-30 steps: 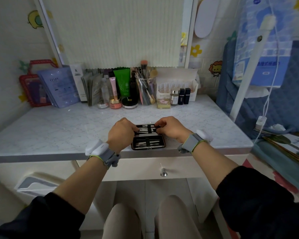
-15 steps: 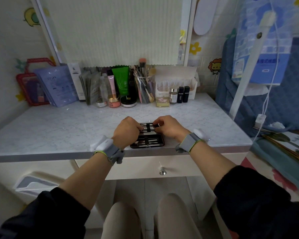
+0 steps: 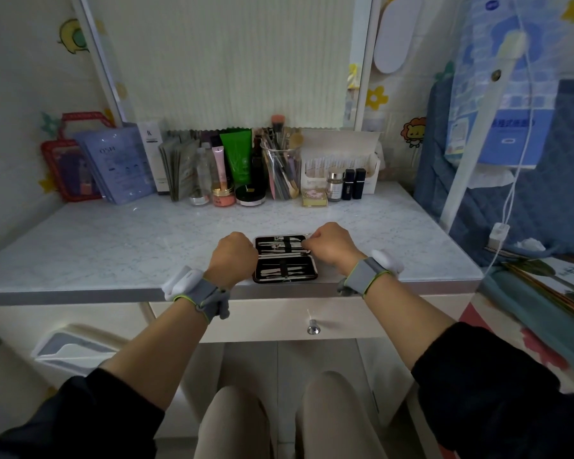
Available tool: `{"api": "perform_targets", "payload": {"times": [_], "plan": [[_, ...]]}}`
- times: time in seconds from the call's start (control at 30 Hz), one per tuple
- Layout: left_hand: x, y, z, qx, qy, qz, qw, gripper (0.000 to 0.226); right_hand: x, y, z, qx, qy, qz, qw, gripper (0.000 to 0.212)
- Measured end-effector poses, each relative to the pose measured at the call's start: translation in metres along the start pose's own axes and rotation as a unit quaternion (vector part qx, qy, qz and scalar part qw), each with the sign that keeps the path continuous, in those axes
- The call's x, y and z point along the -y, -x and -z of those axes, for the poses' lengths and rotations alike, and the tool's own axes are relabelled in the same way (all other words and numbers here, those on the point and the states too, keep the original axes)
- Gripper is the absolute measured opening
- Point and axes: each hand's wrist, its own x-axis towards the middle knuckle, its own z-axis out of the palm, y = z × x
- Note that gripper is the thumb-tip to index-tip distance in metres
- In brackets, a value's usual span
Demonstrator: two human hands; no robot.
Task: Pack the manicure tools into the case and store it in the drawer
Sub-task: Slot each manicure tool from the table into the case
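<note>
An open black manicure case [image 3: 285, 271] lies flat near the front edge of the marble-patterned tabletop [image 3: 146, 246]. Several metal tools sit under elastic straps in both halves. My left hand [image 3: 234, 256] is curled against the case's left edge and holds it. At the upper right corner of the case, my right hand [image 3: 328, 245] pinches a thin metal tool over the far half. The fingertips of both hands are hidden. The drawer [image 3: 272, 321] below the tabletop is closed, with its knob [image 3: 313, 327] in the middle.
Cosmetics line the back of the table: a green tube [image 3: 237, 157], a clear brush cup [image 3: 280, 172], a white box [image 3: 340, 160], jars and mask packets [image 3: 116, 164]. A white post [image 3: 474, 137] and blue bedding stand to the right. My knees are under the drawer.
My left hand has drawn back from over the far half to the case's left edge, uncovering more tools. My right hand stays at the upper right corner.
</note>
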Motion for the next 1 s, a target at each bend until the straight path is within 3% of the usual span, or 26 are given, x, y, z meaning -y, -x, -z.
{"api": "perform_targets", "payload": {"times": [0.13,0.37,0.53,0.63,1.0], "plan": [[0.002,-0.003,-0.003,0.001,0.02,0.011,1.0,0.026,0.004,0.002,-0.001,0.005,0.0,0.0,1.0,0.018],[0.008,-0.007,-0.005,-0.008,0.121,0.033,0.992,0.025,0.005,0.011,0.001,-0.027,-0.05,0.016,0.998,0.04],[0.006,-0.013,-0.012,0.003,0.224,0.048,0.973,0.019,0.002,0.006,-0.001,-0.021,-0.136,-0.002,0.99,0.037],[0.002,-0.014,-0.017,0.012,0.247,0.045,0.968,0.028,-0.002,0.005,0.001,-0.04,-0.167,-0.008,0.985,0.032],[-0.017,-0.022,-0.03,0.003,0.123,-0.028,0.992,0.04,-0.021,-0.01,0.014,-0.142,-0.214,-0.035,0.966,0.026]]}}
